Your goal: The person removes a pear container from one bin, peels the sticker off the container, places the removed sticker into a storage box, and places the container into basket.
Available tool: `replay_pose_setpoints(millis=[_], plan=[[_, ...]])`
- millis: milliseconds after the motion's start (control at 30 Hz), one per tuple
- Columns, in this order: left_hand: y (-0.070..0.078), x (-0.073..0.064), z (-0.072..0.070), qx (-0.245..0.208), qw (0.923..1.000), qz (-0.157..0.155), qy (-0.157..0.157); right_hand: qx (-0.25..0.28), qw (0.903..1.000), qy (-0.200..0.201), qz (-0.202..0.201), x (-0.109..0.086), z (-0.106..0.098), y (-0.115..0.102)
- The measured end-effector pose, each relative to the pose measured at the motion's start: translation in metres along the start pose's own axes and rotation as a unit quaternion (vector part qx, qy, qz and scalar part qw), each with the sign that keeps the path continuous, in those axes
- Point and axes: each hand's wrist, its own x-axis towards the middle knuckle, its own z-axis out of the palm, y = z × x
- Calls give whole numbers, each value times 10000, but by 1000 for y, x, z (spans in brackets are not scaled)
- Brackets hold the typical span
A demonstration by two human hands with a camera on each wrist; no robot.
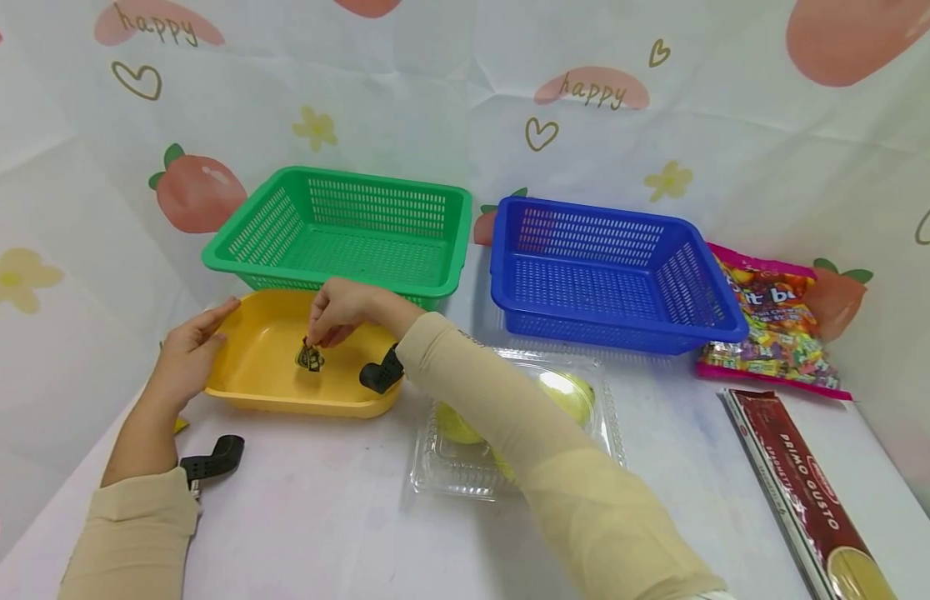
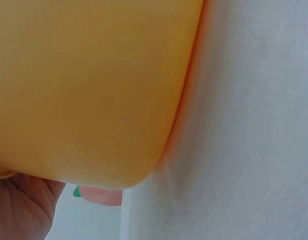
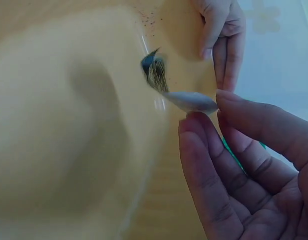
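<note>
A yellow plastic basin (image 1: 270, 350) stands at the left of the table. My left hand (image 1: 186, 358) grips its left rim, thumb on the inner side; the left wrist view shows the basin's outer wall (image 2: 94, 100) close up. Over the basin, the thumb and fingertips of my right hand (image 1: 345, 308) pinch a small wrapper (image 1: 310, 357), patterned dark and gold. In the right wrist view the wrapper (image 3: 188, 101) looks thin and bent, pale near the fingertips and dark blue and gold at its free end.
Behind the basin stands a green basket (image 1: 375, 246), with a blue basket (image 1: 585, 283) to its right. A clear plastic box (image 1: 450, 475) with yellow-green fruit sits under my right forearm. Farther right lie a candy bag (image 1: 780, 325) and a spaghetti pack (image 1: 802, 483).
</note>
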Motion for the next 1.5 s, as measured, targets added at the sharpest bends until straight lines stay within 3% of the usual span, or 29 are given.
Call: replay_pose_setpoints(millis=[500,967,1167,1500], plan=[[-1,2,0,-5,10000,-21,-40,-355,9991,-103,-208,-1,-1,-1],[0,0,-1,-45,10000,-8,-38,-481,9983,-134,-301,-12,-17,-4],[-2,0,-1,-48,10000,2,-44,-230,9990,-156,-353,-21,-25,-9],[-3,1,0,42,10000,64,9,-605,9953,-263,-705,-51,-34,-25]])
